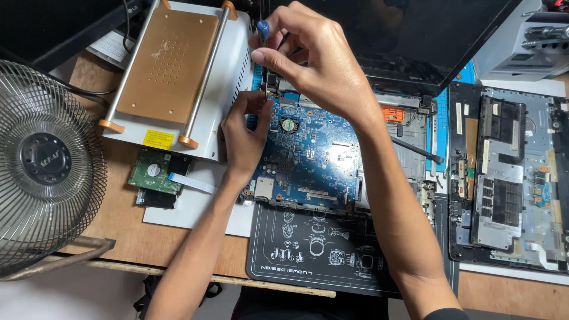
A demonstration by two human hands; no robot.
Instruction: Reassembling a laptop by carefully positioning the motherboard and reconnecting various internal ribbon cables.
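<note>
Starting far left of the blue motherboard (308, 157), a grey wire-caged fan (44, 163) stands on the wooden bench. Nearer the board sits a white heating plate machine (234, 53) with a copper-coloured top and a small yellow rectangular label (157, 139) on its front edge; just below that lies a bare hard drive (155, 175) with a green circuit face and a round white sticker. The left hand (243, 133) rests on the board's upper left corner, fingers pinched around a small part there. Above it, the right hand (317, 59) grips a blue-handled screwdriver (263, 32) upright, tip down at that same corner. Right of the board lies an opened laptop base cover (507, 178).
</note>
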